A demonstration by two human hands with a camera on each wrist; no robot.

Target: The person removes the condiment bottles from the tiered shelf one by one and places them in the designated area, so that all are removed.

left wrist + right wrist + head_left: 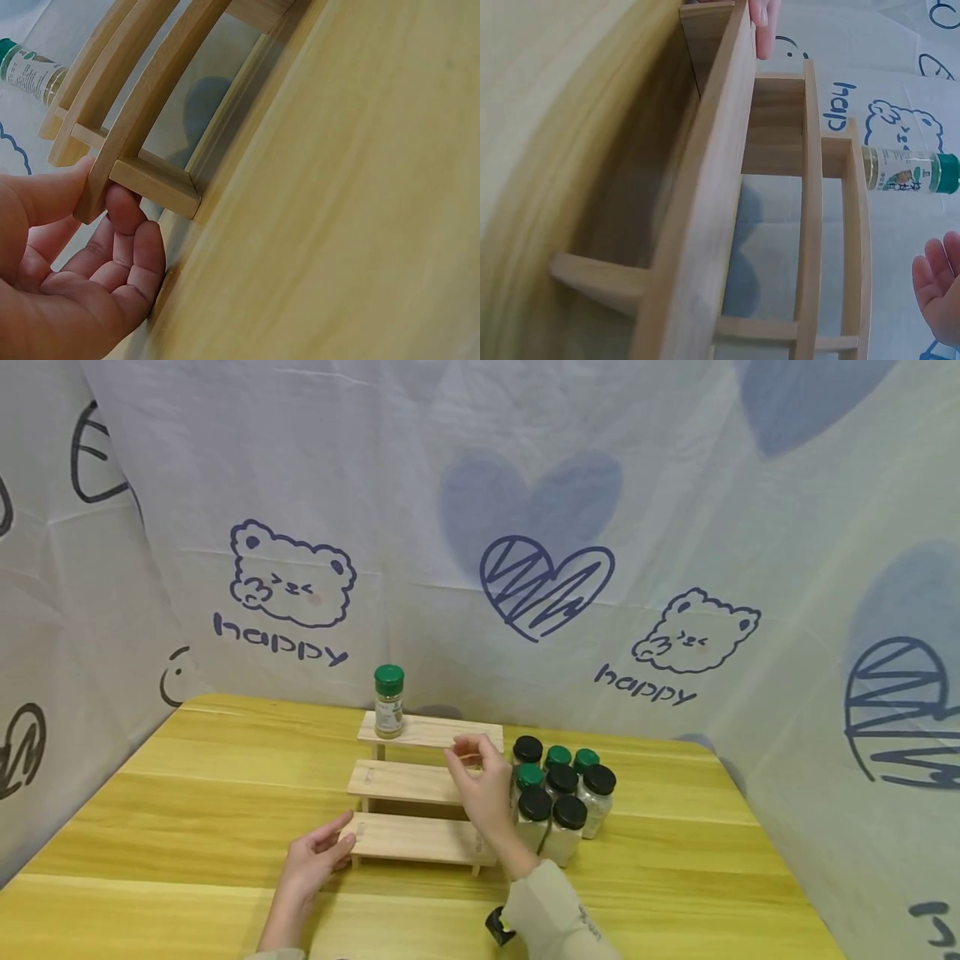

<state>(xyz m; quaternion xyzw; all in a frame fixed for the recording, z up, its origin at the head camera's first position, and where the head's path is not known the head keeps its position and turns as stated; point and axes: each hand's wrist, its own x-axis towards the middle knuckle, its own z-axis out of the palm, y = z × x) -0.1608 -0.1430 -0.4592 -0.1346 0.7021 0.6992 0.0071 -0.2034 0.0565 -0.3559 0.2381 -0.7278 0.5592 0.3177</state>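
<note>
A three-step wooden rack (420, 841) stands on the table. My left hand (311, 860) grips the left end of its lowest board; in the left wrist view the thumb (56, 196) lies on top and a finger curls beneath. On the left of the top step stands a spice jar (388, 703) with a green lid and printed label. Above the right part of the rack, my right hand (486, 789) is raised with its fingers gently bent. The right wrist view shows no object in that hand (941, 289).
Right of the rack, several jars are grouped close together, some with black lids (570, 812) and some with green lids (558, 757). A printed white cloth (420, 485) hangs behind the yellow wood-grain table (225, 793). A black band (498, 926) shows by the right sleeve (558, 914).
</note>
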